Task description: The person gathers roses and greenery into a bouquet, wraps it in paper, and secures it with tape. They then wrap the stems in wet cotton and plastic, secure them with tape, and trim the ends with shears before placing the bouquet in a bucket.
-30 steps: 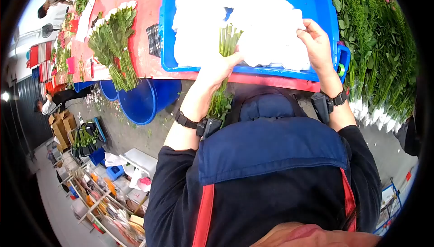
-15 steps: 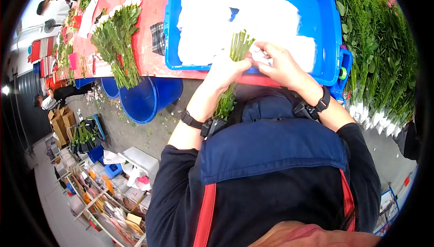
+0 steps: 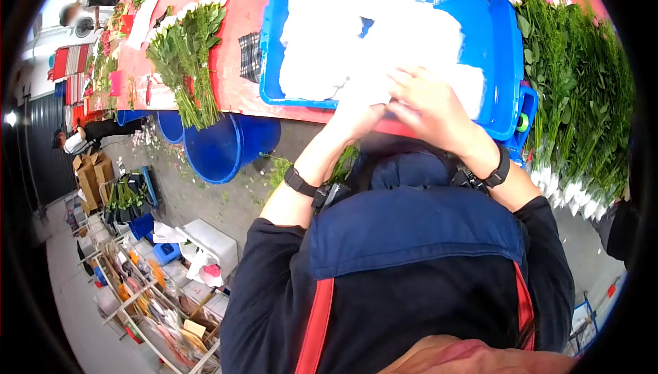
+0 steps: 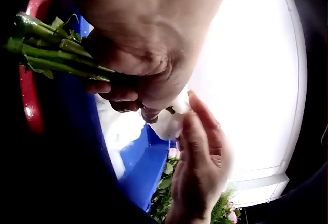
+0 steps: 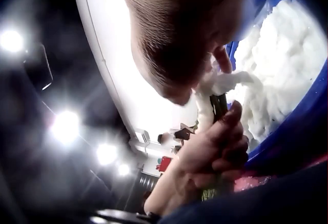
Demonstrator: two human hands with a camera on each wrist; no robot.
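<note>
My left hand [image 3: 358,116] grips a bunch of green flower stems [image 4: 64,57], fingers curled round them, as the left wrist view shows. At the cut stem ends, a wad of white cotton [image 5: 225,83] is pinched by my right hand [image 3: 435,107]. In the right wrist view the cotton lies over and beside the dark stem tips just above the left fist. Both hands are close together over the near edge of a blue tray [image 3: 266,42], which holds more white cotton [image 3: 319,38]. The hands hide most of the stem ends in the head view.
A bundle of white roses [image 3: 181,59] lies left on the red table [image 3: 236,93]. Wrapped pink-rose bouquets [image 3: 569,86] stand at the right. Blue buckets [image 3: 214,148] sit under the table's left side. Racks of supplies [image 3: 147,292] are behind, and other people are in the left background.
My right hand has moved left from the tray's right side to the stem ends, bringing a piece of white cotton. My left hand keeps its grip on the stems.
</note>
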